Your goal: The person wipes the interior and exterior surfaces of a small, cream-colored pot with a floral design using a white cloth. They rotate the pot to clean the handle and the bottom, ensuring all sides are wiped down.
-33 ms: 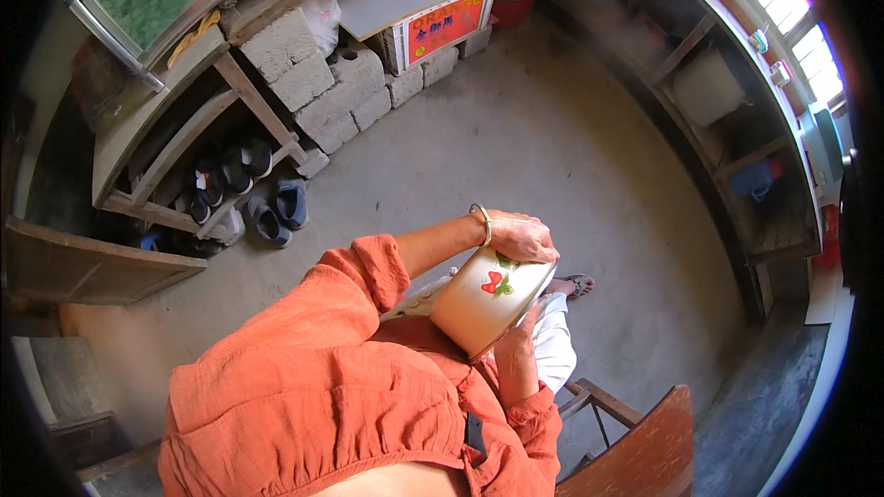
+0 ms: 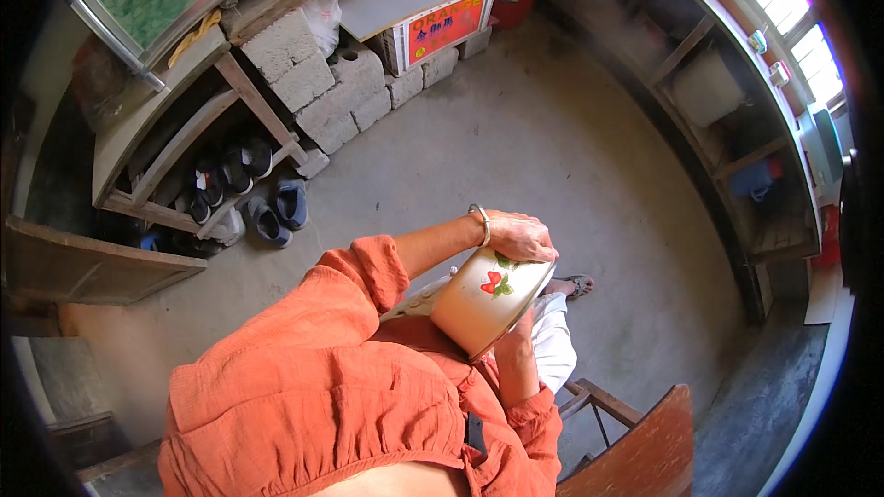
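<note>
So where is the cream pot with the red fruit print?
In the head view, just right of centre, the cream pot is tilted between the left hand and right hand.

One cream enamel pot with a red fruit print [image 2: 486,299], gripped by two hands — the left hand [image 2: 521,236] on its top edge, the right hand [image 2: 516,336] beneath. Left of the pot, about six dark shoes [image 2: 241,186] under one wooden rack [image 2: 175,156]. Behind the pot — one brown wooden chair [image 2: 635,446].
</note>
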### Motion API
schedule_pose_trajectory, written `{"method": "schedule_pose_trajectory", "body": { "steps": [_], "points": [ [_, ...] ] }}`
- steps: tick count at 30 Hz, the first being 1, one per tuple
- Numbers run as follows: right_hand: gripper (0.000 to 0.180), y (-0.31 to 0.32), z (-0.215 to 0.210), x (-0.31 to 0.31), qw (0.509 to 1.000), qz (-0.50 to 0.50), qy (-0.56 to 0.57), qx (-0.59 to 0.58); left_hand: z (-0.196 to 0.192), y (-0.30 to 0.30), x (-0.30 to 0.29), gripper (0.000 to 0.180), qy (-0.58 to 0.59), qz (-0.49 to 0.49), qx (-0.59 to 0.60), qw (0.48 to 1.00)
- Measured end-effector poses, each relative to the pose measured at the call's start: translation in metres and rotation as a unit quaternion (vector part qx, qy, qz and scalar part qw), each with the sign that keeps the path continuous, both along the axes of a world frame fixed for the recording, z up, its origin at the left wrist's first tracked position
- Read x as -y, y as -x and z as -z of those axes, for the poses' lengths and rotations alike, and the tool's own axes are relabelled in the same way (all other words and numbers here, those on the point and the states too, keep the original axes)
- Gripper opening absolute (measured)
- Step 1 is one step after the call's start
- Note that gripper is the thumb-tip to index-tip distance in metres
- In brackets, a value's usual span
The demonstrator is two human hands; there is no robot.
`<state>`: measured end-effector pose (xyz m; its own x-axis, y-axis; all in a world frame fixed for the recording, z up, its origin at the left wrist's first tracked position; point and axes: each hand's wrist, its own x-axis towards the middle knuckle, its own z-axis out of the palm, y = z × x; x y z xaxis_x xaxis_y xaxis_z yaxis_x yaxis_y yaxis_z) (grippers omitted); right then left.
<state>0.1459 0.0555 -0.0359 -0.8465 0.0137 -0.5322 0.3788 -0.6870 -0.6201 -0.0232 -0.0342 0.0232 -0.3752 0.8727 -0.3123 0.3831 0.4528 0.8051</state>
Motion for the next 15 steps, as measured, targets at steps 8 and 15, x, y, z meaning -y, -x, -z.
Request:
{"method": "schedule_pose_trajectory", "body": {
  "steps": [8,15],
  "points": [
    [0.035,-0.041,0.014,-0.032,0.898,-0.324,-0.254,-0.156,0.008,-0.004,0.012,0.046,-0.078,-0.024,0.02,0.996],
    [0.035,-0.058,0.003,-0.032,0.912,-0.277,-0.28,-0.114,0.005,0.0,0.004,0.047,-0.095,0.005,0.02,0.995]
  ]
}}
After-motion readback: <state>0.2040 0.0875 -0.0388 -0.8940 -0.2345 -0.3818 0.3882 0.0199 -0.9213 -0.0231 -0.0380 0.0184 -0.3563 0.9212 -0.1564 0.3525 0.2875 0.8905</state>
